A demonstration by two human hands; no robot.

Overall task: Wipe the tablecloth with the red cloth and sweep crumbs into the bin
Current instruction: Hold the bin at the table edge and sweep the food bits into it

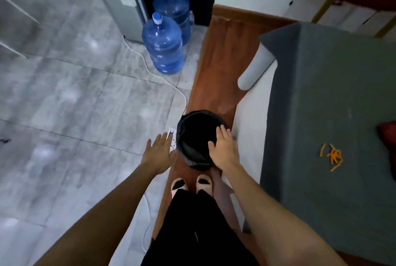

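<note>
Our right hand [224,150] and left hand [158,152] reached open-fingered beside the bin [194,137], perhaps touching; crumbs [334,156] dotted the tablecloth [321,94].

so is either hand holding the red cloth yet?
No: the red cloth lies on the tablecloth, while left hand and right hand reach open toward the bin.
</note>
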